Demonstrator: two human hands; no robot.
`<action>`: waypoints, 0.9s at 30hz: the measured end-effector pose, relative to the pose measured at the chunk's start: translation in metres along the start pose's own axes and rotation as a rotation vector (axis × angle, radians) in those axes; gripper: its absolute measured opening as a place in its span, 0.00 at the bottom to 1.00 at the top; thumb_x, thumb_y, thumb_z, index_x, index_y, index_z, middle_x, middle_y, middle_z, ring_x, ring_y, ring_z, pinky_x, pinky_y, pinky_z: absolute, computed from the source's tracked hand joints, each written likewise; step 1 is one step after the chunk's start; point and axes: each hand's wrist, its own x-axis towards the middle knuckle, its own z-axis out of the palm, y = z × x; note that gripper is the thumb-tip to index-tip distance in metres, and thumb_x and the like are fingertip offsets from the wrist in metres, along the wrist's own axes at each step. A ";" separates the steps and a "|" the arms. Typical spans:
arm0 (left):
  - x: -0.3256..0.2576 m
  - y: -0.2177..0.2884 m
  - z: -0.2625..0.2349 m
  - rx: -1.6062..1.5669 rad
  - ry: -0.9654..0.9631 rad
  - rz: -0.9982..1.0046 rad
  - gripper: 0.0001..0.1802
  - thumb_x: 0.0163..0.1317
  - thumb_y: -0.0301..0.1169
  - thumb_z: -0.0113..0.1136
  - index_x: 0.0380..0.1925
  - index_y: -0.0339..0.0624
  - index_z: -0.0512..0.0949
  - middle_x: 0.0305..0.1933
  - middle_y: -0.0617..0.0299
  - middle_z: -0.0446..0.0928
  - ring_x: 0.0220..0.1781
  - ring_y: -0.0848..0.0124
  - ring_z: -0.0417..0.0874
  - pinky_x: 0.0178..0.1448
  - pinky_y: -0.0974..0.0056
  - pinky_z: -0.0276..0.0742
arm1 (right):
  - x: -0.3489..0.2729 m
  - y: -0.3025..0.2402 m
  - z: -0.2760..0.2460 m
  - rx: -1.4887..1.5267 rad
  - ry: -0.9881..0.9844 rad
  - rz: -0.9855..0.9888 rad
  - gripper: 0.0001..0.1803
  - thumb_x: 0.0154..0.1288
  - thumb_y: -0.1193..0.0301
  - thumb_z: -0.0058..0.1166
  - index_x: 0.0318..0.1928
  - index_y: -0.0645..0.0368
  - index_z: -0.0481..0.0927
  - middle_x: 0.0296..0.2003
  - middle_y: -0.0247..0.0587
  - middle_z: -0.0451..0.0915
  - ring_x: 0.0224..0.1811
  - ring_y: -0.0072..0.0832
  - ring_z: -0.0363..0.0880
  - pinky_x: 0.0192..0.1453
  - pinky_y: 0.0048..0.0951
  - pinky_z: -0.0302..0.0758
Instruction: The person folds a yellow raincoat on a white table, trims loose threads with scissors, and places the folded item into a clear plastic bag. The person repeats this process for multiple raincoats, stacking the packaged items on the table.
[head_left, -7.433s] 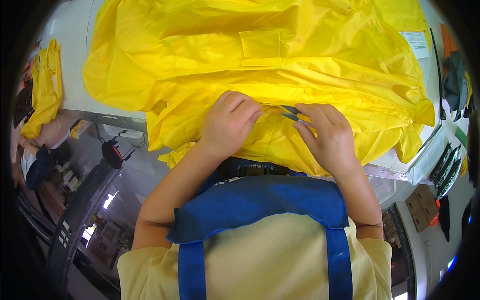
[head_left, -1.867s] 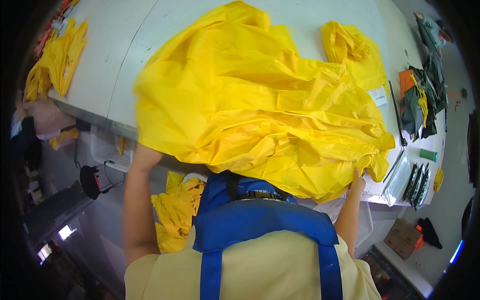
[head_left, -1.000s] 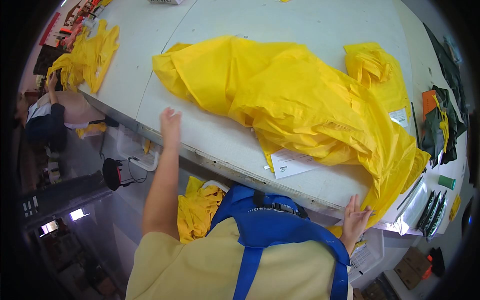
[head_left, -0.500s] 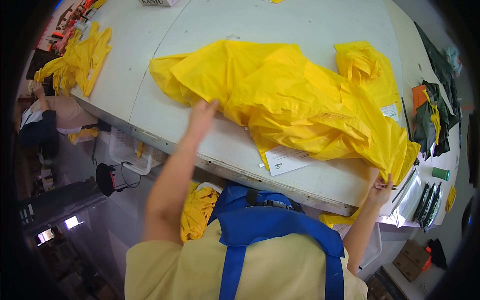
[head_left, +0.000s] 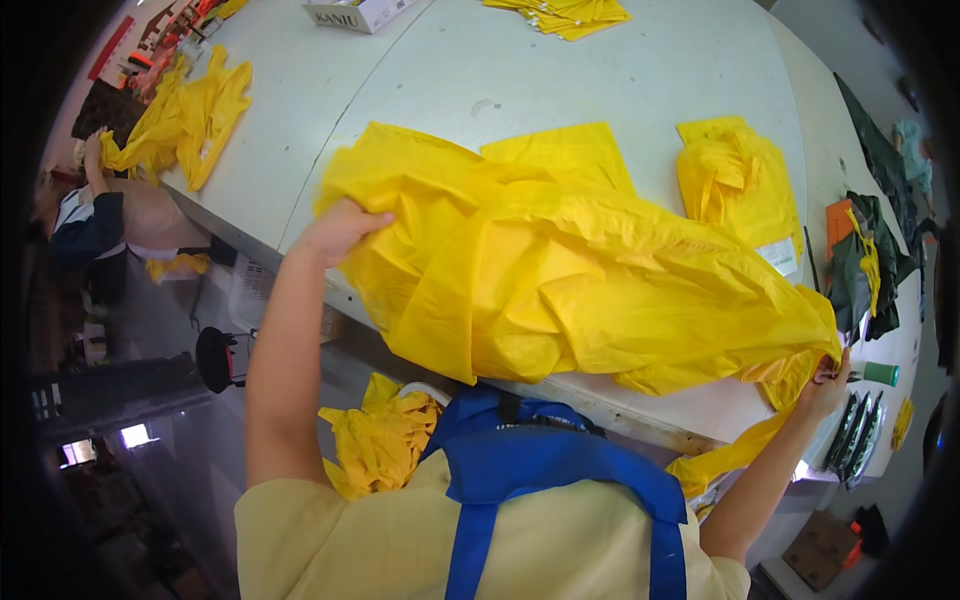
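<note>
A large, shiny, crumpled yellow garment (head_left: 560, 280) stretches between my hands along the table's near edge; its exact kind I cannot tell. My left hand (head_left: 340, 232) is closed on its left end, thumb on top. My right hand (head_left: 825, 388) grips its narrow right end. Something small and dark shows at the right fingers, too hidden to name. Behind the garment's middle a flat yellow panel (head_left: 570, 150) lies on the table. To its right sits a folded yellow garment (head_left: 735, 180) with a white label.
The pale table (head_left: 440, 70) bears a box (head_left: 360, 12), yellow pieces (head_left: 560, 15) and a green spool (head_left: 880, 374). At the left, a person (head_left: 130, 220) handles another yellow garment (head_left: 195, 115). Yellow fabric (head_left: 385, 440) fills a container by my waist.
My left hand has closed on the garment's left end, moving left. The garment has been pulled nearer over the table edge, covering the white card. My right hand has moved right.
</note>
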 end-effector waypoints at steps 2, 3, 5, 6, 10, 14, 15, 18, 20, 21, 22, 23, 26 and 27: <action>-0.003 0.011 -0.021 -0.225 -0.099 0.057 0.22 0.64 0.31 0.57 0.57 0.37 0.69 0.57 0.60 0.75 0.58 0.69 0.75 0.61 0.61 0.71 | 0.034 0.006 -0.050 0.035 -0.107 0.045 0.17 0.72 0.68 0.42 0.52 0.67 0.77 0.30 0.38 0.75 0.33 0.23 0.73 0.46 0.23 0.75; -0.011 0.019 -0.023 -0.393 -0.113 0.150 0.22 0.65 0.31 0.56 0.58 0.37 0.68 0.58 0.59 0.74 0.59 0.68 0.74 0.62 0.61 0.69 | 0.044 0.010 -0.066 0.039 -0.107 0.060 0.17 0.72 0.68 0.43 0.52 0.67 0.77 0.29 0.38 0.75 0.32 0.22 0.73 0.44 0.23 0.75; -0.030 0.020 -0.024 -0.732 -0.134 0.340 0.23 0.65 0.30 0.55 0.60 0.37 0.67 0.59 0.58 0.73 0.62 0.67 0.72 0.65 0.59 0.66 | 0.064 0.017 -0.097 0.042 -0.109 0.088 0.17 0.72 0.68 0.44 0.51 0.67 0.77 0.28 0.37 0.74 0.30 0.21 0.72 0.42 0.21 0.75; -0.047 0.004 -0.014 -0.820 -0.224 0.287 0.26 0.65 0.31 0.56 0.62 0.38 0.65 0.62 0.57 0.71 0.63 0.67 0.71 0.67 0.59 0.63 | 0.043 0.020 -0.075 0.062 -0.038 0.098 0.16 0.71 0.70 0.45 0.50 0.68 0.78 0.25 0.35 0.73 0.28 0.21 0.70 0.44 0.22 0.75; -0.064 -0.084 -0.008 -0.178 -0.042 -0.064 0.28 0.65 0.32 0.57 0.63 0.39 0.64 0.60 0.57 0.72 0.61 0.66 0.72 0.67 0.58 0.64 | -0.008 0.011 -0.027 0.052 0.092 0.120 0.15 0.70 0.71 0.47 0.50 0.68 0.79 0.24 0.34 0.73 0.26 0.20 0.68 0.38 0.18 0.71; -0.074 -0.033 -0.022 -0.482 0.040 0.117 0.24 0.62 0.30 0.59 0.58 0.37 0.70 0.54 0.60 0.77 0.54 0.70 0.77 0.56 0.64 0.72 | 0.037 0.013 -0.091 0.044 -0.115 0.146 0.16 0.71 0.70 0.45 0.50 0.67 0.79 0.27 0.36 0.75 0.27 0.20 0.69 0.37 0.17 0.69; -0.085 -0.020 -0.024 -0.608 0.033 0.251 0.23 0.62 0.30 0.58 0.56 0.37 0.71 0.53 0.61 0.77 0.52 0.71 0.77 0.54 0.66 0.73 | 0.028 0.016 -0.073 0.061 -0.047 0.168 0.15 0.70 0.69 0.47 0.47 0.68 0.79 0.25 0.36 0.75 0.25 0.20 0.68 0.34 0.16 0.68; -0.105 -0.035 -0.023 -0.151 0.031 0.034 0.22 0.63 0.31 0.56 0.57 0.36 0.70 0.52 0.59 0.77 0.52 0.71 0.77 0.54 0.67 0.73 | -0.015 0.002 -0.019 0.075 0.065 0.212 0.14 0.69 0.67 0.50 0.41 0.68 0.80 0.23 0.36 0.75 0.21 0.19 0.68 0.28 0.15 0.65; -0.107 -0.035 -0.044 -0.036 0.073 0.083 0.23 0.64 0.31 0.55 0.58 0.37 0.68 0.52 0.59 0.77 0.51 0.71 0.77 0.54 0.68 0.73 | 0.018 0.016 -0.054 0.041 0.002 0.226 0.14 0.69 0.67 0.50 0.42 0.67 0.80 0.23 0.37 0.76 0.21 0.19 0.68 0.27 0.16 0.66; -0.099 -0.038 -0.063 0.001 0.068 0.117 0.24 0.64 0.31 0.55 0.59 0.38 0.67 0.51 0.59 0.76 0.51 0.72 0.77 0.54 0.68 0.73 | 0.070 0.011 -0.109 0.010 -0.232 0.112 0.13 0.68 0.67 0.51 0.44 0.64 0.80 0.27 0.37 0.77 0.23 0.23 0.72 0.35 0.18 0.74; -0.109 -0.024 -0.097 0.029 0.421 0.090 0.27 0.63 0.31 0.55 0.62 0.40 0.64 0.52 0.60 0.75 0.52 0.71 0.76 0.54 0.67 0.73 | 0.073 -0.004 -0.095 0.020 -0.085 0.008 0.14 0.69 0.67 0.48 0.48 0.64 0.79 0.33 0.39 0.78 0.30 0.26 0.74 0.40 0.21 0.75; -0.121 0.006 -0.138 -0.139 0.331 0.317 0.26 0.65 0.31 0.54 0.63 0.41 0.63 0.54 0.60 0.73 0.54 0.69 0.76 0.56 0.65 0.73 | 0.073 -0.035 -0.061 0.033 0.064 -0.097 0.16 0.71 0.68 0.45 0.51 0.64 0.77 0.39 0.41 0.79 0.37 0.28 0.77 0.45 0.23 0.76; -0.153 0.126 -0.186 -0.189 0.478 0.724 0.21 0.70 0.36 0.48 0.61 0.45 0.65 0.56 0.60 0.72 0.57 0.70 0.74 0.60 0.64 0.70 | 0.071 -0.140 -0.016 -0.437 -0.094 -0.782 0.19 0.69 0.72 0.46 0.59 0.62 0.69 0.49 0.46 0.77 0.47 0.35 0.78 0.52 0.31 0.76; -0.152 0.151 -0.244 0.217 0.542 0.647 0.22 0.70 0.40 0.47 0.61 0.46 0.65 0.56 0.61 0.71 0.54 0.71 0.74 0.58 0.66 0.70 | 0.087 -0.166 0.019 -0.147 -0.231 -0.518 0.19 0.68 0.75 0.45 0.59 0.63 0.69 0.51 0.49 0.76 0.48 0.35 0.78 0.54 0.31 0.75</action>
